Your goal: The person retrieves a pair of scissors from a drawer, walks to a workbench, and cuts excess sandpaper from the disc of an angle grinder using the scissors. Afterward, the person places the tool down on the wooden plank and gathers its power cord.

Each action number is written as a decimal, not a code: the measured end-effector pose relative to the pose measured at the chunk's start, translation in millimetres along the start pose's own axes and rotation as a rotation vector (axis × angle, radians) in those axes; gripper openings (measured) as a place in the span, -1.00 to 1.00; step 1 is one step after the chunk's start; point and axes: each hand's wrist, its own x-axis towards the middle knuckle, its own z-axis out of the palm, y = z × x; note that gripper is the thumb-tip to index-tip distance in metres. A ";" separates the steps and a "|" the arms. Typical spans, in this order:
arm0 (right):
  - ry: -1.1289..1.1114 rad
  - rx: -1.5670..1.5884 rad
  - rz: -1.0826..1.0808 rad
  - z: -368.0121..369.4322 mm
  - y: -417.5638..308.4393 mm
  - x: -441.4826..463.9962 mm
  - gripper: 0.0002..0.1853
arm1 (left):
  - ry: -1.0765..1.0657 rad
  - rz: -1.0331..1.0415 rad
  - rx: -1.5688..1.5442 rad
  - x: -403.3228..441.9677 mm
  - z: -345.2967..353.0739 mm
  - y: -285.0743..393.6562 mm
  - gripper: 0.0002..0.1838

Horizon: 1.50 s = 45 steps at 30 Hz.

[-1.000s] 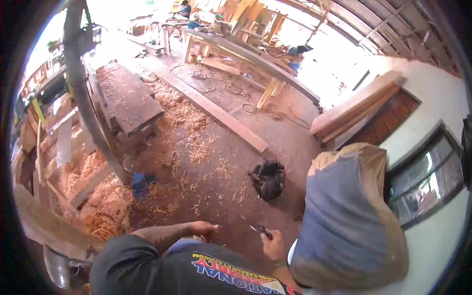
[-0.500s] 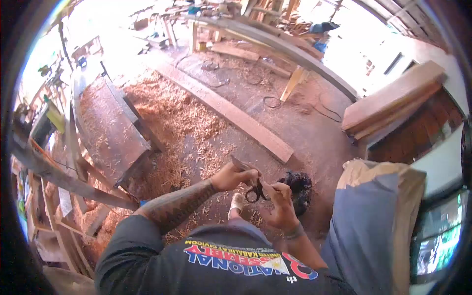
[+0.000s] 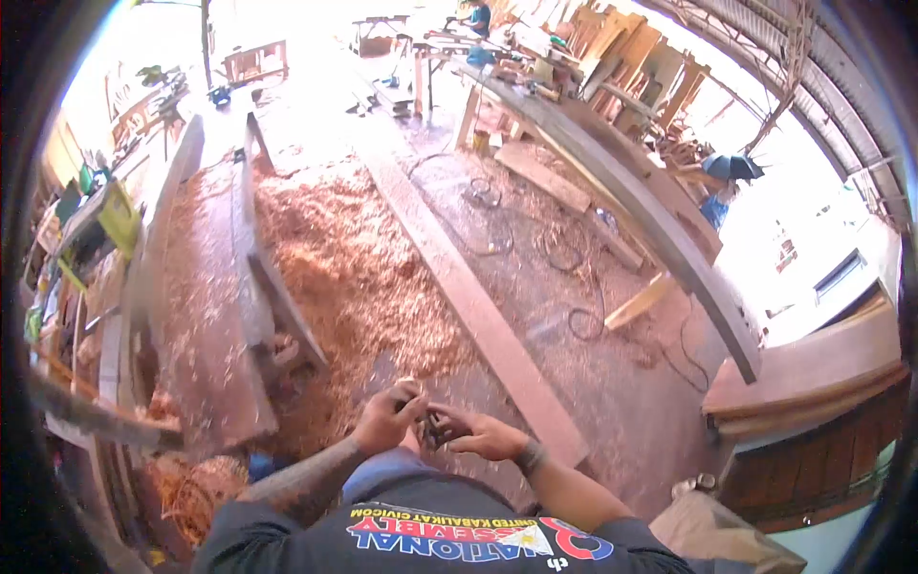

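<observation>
My left hand (image 3: 390,418) is closed in front of my body, its fingers curled, with a small pale bit showing at the top. What sits inside that grip is mostly hidden. Beside it, my right hand (image 3: 481,437) has its fingers bent round a small dark tool (image 3: 433,430) that showed black loops, like scissor handles, a moment ago. The two hands nearly meet at the tool. Beyond them a long wooden plank (image 3: 488,330) lies across the floor.
Heaped wood shavings (image 3: 354,268) cover the floor ahead. At left stands a shaving-strewn wide board (image 3: 206,316). A long beam (image 3: 612,215) crosses at right, near a cable (image 3: 583,325). Thick slabs (image 3: 813,368) lie far right. A person (image 3: 480,17) is at the back.
The view has tilted up and turned, showing more of the workshop. My hands now sit lower and further left in view, still together. The looped part of the dark tool is less visible.
</observation>
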 end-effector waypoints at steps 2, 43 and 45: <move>0.002 -0.127 -0.050 -69.8 5.3 54.3 -0.12 | 0.051 -0.080 -0.239 61.9 -9.4 -35.7 -0.84; 0.377 -0.784 1.148 -1129.7 -131.4 361.4 -0.40 | -0.484 -0.404 0.620 1311.1 -351.2 -11.1 -0.58; 0.392 -0.773 1.205 -1146.8 -118.0 329.1 -0.41 | -0.464 -0.339 0.497 1367.5 -369.3 33.7 -0.66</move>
